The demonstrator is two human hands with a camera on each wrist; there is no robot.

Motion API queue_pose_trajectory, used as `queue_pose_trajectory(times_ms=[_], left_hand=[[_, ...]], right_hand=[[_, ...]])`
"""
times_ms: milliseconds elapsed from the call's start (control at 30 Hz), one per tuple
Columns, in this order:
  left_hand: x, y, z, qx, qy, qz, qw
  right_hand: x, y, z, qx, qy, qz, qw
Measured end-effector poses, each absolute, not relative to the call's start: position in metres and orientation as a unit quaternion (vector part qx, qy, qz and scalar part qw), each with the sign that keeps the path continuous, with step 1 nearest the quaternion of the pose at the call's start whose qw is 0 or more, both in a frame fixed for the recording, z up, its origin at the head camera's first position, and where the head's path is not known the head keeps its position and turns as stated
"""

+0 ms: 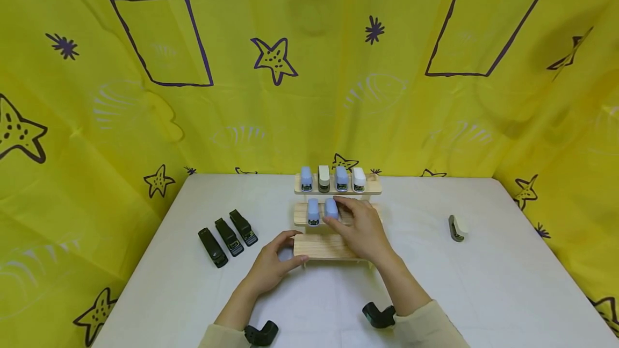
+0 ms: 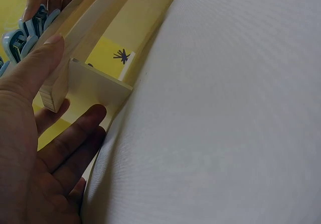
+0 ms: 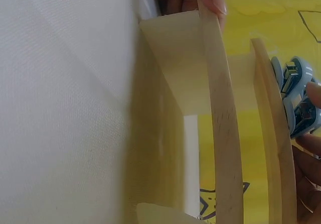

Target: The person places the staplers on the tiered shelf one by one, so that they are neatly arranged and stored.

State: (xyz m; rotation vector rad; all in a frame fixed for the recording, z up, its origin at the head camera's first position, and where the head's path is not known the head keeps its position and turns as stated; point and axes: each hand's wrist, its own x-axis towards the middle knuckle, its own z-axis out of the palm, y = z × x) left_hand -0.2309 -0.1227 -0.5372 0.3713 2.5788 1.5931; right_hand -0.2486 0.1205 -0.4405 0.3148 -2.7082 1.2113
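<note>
A three-step wooden rack [image 1: 324,247] stands on the white table. Four staplers, two blue [image 1: 306,178], one cream [image 1: 324,178] and one white [image 1: 358,179], line its top step. On the middle step stand two blue staplers, side by side. My right hand [image 1: 362,230] pinches the right one [image 1: 331,208] between thumb and fingers; the right wrist view shows it [image 3: 305,114] upright on the board. My left hand [image 1: 273,265] grips the left end of the bottom step, thumb on its board [image 2: 55,86] and fingers around the end.
Several dark staplers [image 1: 213,247] lie at the left of the table. A cream and grey stapler [image 1: 457,228] lies at the right. Black devices [image 1: 379,316] are strapped at both wrists. A yellow patterned curtain [image 1: 319,111] hangs behind the table.
</note>
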Motion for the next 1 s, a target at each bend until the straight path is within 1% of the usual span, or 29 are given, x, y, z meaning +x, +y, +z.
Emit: queue_pose_trajectory(times_ms=[300, 633, 1000], left_hand=[[-0.2303, -0.1227, -0.5372, 0.117, 0.839, 0.528, 0.054], [-0.2303, -0.1225, -0.5365, 0.119, 0.842, 0.523, 0.050], [-0.2300, -0.1222, -0.5362, 0.110, 0.842, 0.525, 0.052]], right_hand=[[-0.2491, 0.1188, -0.4422, 0.092, -0.907, 0.402, 0.086], [-0.2488, 0.1182, -0.4424, 0.094, -0.909, 0.396, 0.093], [-0.2472, 0.1254, -0.4387, 0.112, -0.909, 0.397, 0.065]])
